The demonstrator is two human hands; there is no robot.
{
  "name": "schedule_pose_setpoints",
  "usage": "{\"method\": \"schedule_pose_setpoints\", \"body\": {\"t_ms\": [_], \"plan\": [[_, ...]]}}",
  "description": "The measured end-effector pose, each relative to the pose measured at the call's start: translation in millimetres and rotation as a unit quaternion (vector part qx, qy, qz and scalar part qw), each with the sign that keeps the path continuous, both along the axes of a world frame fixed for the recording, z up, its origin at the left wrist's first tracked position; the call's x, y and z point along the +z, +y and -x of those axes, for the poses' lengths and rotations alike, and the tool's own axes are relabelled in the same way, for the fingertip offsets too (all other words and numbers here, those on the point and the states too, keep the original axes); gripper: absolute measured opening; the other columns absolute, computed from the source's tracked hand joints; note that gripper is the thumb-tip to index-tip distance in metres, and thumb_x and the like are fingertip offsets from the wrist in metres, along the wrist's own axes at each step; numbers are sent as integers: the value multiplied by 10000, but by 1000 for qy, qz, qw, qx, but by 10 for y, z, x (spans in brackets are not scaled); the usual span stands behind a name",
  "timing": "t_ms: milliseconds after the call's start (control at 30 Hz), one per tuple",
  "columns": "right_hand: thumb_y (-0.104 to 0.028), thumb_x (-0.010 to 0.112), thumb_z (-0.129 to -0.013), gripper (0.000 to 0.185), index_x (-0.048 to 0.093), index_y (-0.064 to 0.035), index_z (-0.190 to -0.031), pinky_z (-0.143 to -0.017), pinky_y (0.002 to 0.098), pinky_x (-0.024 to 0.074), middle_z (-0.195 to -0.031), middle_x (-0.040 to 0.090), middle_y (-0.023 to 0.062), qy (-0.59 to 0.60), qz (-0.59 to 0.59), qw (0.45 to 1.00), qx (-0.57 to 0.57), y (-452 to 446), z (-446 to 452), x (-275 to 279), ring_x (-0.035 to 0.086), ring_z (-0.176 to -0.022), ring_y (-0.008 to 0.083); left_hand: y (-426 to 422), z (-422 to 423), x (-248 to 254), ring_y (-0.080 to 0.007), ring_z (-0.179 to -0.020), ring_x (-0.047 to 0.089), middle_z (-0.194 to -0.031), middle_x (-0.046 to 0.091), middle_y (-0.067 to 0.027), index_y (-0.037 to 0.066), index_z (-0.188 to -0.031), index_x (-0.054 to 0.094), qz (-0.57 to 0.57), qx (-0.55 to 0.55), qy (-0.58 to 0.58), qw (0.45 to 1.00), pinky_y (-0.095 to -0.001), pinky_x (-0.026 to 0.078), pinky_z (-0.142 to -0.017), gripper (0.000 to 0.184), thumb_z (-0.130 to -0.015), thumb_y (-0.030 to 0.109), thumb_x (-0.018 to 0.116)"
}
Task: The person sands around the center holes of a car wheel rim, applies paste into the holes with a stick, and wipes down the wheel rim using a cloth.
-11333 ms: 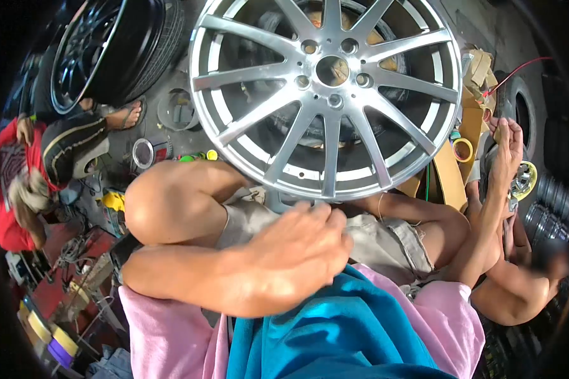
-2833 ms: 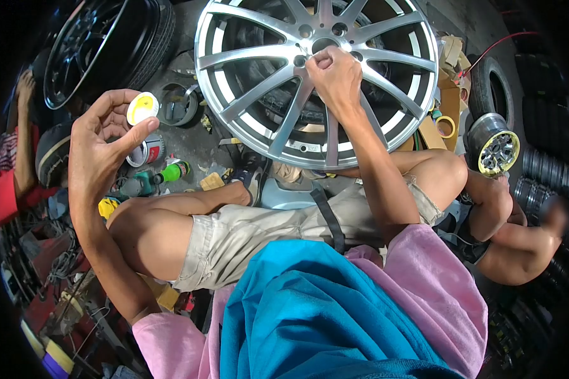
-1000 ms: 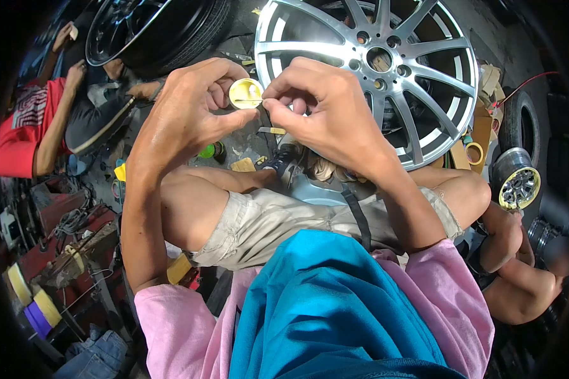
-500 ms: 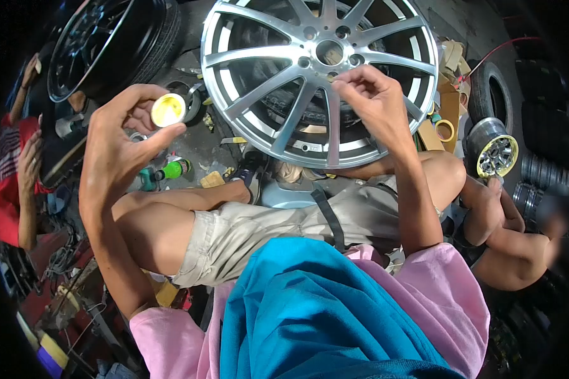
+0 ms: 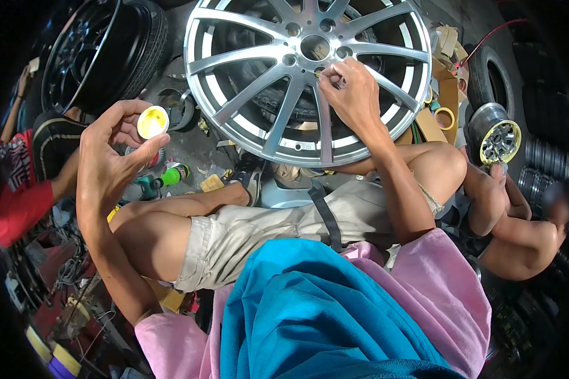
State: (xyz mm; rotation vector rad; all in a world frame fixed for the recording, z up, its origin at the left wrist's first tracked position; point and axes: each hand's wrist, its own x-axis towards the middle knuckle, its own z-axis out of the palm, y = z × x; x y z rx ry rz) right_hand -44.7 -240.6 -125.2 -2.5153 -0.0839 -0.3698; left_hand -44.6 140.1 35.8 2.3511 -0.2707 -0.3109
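Note:
My left hand (image 5: 107, 142) is closed around a small round tub (image 5: 152, 122). The tub has a white rim, with yellow and white inside facing up. Beyond my knees is a large silver multi-spoke wheel rim (image 5: 286, 114), its face tilted toward me. My right hand (image 5: 353, 88) is at this wheel, just below its centre hole. Its fingertips are pinched together by a lug hole; anything between them is too small or hidden to make out.
A black wheel with a tyre (image 5: 142, 50) stands at upper left. A green bottle (image 5: 172, 175) lies near my left knee. Cardboard boxes (image 5: 446, 104), a tyre (image 5: 492, 79) and a smaller wheel (image 5: 499, 139) are at right. One person sits at right; another, in red, is at left.
My right hand has moved left and slightly down, to beside the lug hole. My left hand and the tub are a little lower and further left. The person in red has shifted posture.

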Motion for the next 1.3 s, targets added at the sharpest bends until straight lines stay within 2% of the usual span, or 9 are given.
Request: {"method": "schedule_pose_setpoints", "body": {"t_ms": [33, 267, 333, 867, 933, 967, 1167, 1233, 1300], "plan": [[-144, 769, -819, 86, 762, -60, -835, -755, 448, 536, -854, 667, 109, 0, 0, 1000, -1, 5, -4, -15, 676, -841, 313, -9, 4, -6, -52, -783, 607, -954, 720, -39, -48, -1163, 727, 5, 14, -11, 1000, -201, 545, -745, 418, -784, 19, 892], [-151, 765, -820, 92, 750, -60, -813, -770, 443, 528, -840, 673, 100, -3, 13, 1000, -10, 76, -54, -72, 669, -838, 305, 9, 5, 13, -46, -777, 597, -952, 716, -34, -46, -1172, 724, -7, 6, -16, 1000, -198, 538, -737, 425, -787, 19, 891], [-151, 766, -820, 95, 747, -59, -810, -773, 444, 527, -837, 675, 102, 1, 19, 1000, -11, 83, -55, -71, 668, -840, 306, 15, 5, 27, -20, -805, 585, -979, 703, -11, -35, -1196, 708, -15, -4, 5, 1000, -180, 501, -733, 380, -841, -13, 841], [-144, 769, -805, 122, 731, -29, -799, -799, 457, 524, -843, 677, 135, 12, 24, 1000, 1, 49, -21, -45, 668, -844, 328, 31, 5, -18, -17, -810, 589, -1009, 702, -13, -32, -1224, 700, -8, -2, 24, 1000, -178, 508, -753, 394, -858, -12, 844], [-147, 770, -803, 125, 731, -28, -797, -796, 460, 524, -843, 678, 139, 10, 21, 1000, 0, 51, -18, -20, 668, -842, 332, 16, 10, -40, -42, -762, 600, -952, 728, -45, -41, -1178, 726, 12, 16, 4, 1000, -194, 526, -726, 443, -782, 49, 905], [-148, 769, -803, 128, 729, -27, -794, -793, 462, 525, -843, 678, 143, 16, 22, 1000, 2, 55, -9, 4, 670, -843, 336, 5, 10, -27, -42, -762, 600, -952, 728, -45, -41, -1178, 726, 11, 17, 4, 1000, -194, 526, -726, 443, -782, 49, 905], [-147, 765, -808, 129, 731, -24, -790, -786, 469, 528, -848, 684, 152, 13, 31, 999, -4, 31, -47, -66, 679, -846, 345, -30, 19, 32, -47, -755, 596, -940, 732, -45, -32, -1167, 740, -20, 9, -9, 1000, -206, 523, -714, 430, -780, 65, 900], [-144, 761, -811, 125, 731, -24, -791, -783, 470, 529, -851, 685, 154, 5, 27, 1000, -1, 41, -54, -64, 681, -845, 346, -31, 16, 42, -34, -797, 590, -987, 723, -21, -28, -1199, 718, -33, -7, 2, 999, -200, 507, -751, 402, -821, 10, 849], [-150, 759, -821, 128, 743, -23, -812, -778, 463, 536, -857, 689, 150, 12, 17, 1000, -3, 63, -67, -39, 689, -843, 338, -73, 21, 83, -35, -797, 590, -980, 723, -21, -28, -1195, 719, -34, -8, 8, 999, -201, 506, -751, 402, -819, 18, 852]]}}
